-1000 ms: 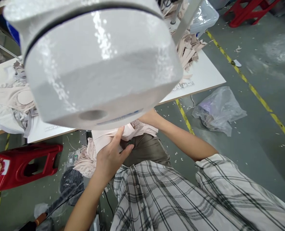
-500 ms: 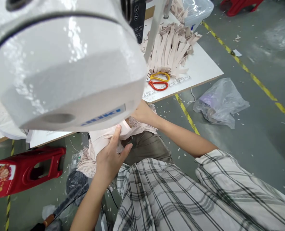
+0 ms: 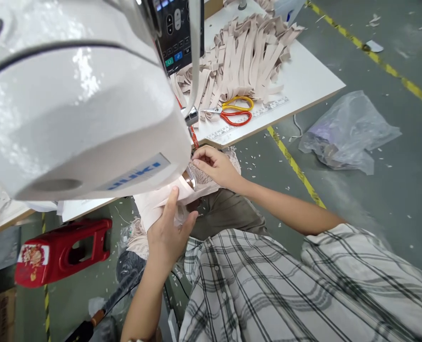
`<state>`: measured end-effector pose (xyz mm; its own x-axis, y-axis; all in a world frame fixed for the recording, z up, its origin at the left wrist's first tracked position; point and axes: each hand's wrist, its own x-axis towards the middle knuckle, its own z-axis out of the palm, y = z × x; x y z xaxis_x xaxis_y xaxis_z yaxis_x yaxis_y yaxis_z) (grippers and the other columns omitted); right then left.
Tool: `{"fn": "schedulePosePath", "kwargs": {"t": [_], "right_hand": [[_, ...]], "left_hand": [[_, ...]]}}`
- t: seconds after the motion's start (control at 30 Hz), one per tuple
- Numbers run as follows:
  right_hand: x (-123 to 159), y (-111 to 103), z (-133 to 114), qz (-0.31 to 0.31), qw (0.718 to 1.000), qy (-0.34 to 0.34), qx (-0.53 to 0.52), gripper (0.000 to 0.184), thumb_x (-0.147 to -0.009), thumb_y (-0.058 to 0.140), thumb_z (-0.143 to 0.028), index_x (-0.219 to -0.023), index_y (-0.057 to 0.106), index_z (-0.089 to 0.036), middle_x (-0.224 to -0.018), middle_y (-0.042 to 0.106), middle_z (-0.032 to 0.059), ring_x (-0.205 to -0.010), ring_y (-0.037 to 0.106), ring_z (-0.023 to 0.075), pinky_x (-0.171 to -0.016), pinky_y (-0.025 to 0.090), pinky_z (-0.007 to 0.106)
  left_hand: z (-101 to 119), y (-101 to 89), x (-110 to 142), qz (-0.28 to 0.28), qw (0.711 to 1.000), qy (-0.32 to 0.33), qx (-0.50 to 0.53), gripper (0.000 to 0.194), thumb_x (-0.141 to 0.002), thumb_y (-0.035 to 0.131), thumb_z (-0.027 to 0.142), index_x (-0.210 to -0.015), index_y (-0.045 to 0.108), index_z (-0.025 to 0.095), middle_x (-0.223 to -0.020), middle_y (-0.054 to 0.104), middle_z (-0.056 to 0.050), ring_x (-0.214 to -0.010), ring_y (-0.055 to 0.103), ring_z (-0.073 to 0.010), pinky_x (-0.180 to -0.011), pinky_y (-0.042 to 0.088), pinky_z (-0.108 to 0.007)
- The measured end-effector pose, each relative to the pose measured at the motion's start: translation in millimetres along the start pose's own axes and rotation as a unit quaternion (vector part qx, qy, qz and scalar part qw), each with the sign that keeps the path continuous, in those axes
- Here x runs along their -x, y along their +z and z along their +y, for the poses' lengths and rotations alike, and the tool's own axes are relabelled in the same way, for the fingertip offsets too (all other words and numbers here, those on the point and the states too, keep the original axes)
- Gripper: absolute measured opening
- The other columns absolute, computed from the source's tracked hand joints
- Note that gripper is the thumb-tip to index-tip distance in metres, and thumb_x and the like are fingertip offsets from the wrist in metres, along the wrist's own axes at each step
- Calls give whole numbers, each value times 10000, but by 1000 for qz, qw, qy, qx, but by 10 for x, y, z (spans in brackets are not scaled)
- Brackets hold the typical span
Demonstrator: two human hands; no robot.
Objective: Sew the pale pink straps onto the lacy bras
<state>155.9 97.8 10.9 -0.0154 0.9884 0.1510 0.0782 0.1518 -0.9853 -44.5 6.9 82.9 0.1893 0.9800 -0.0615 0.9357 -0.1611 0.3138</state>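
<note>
A large white sewing machine head [image 3: 75, 99] fills the upper left of the view. Below it hangs a pale pink fabric piece [image 3: 157, 205] with lace trim. My left hand [image 3: 170, 232] grips this fabric from below, fingers and thumb closed on it. My right hand [image 3: 214, 165] pinches the lacy edge of the same fabric beside the machine's round metal part [image 3: 189, 179]. Where the fabric meets the needle is hidden by the machine head.
On the white table [image 3: 303, 90] lie a heap of beige straps [image 3: 239, 57] and orange-and-yellow scissors [image 3: 232, 110]. A control panel [image 3: 177, 33] sits on the machine. A red stool [image 3: 59, 251] stands on the floor at left, a crumpled plastic bag [image 3: 346, 135] at right.
The view has shifted, uncovering the scissors, the straps and the control panel. My right hand came out from under the machine head and now pinches the lace edge. My left hand kept its grip.
</note>
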Motion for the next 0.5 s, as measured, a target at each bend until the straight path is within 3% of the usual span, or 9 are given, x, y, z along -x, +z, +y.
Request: {"fn": "schedulePosePath", "kwargs": {"t": [0.2, 0.5], "right_hand": [[181, -36, 106, -21, 995, 86, -36, 194, -890, 599, -374, -929, 613, -185, -813, 602, -3, -676, 509, 118, -652, 415, 271], [297, 4, 75, -37, 990, 121, -64, 198, -879, 607, -385, -912, 612, -189, -791, 610, 5, -694, 548, 140, -666, 439, 292]], "left_hand": [[21, -13, 14, 10, 1000, -1, 2, 658, -906, 596, 517, -1481, 428, 246, -1357, 646, -83, -1026, 709, -276, -672, 545, -303], [17, 8, 30, 17, 1000, -1, 2, 712, -901, 595, 541, -1498, 376, 221, -1423, 587, -125, -1013, 710, -276, -655, 542, -299]]}}
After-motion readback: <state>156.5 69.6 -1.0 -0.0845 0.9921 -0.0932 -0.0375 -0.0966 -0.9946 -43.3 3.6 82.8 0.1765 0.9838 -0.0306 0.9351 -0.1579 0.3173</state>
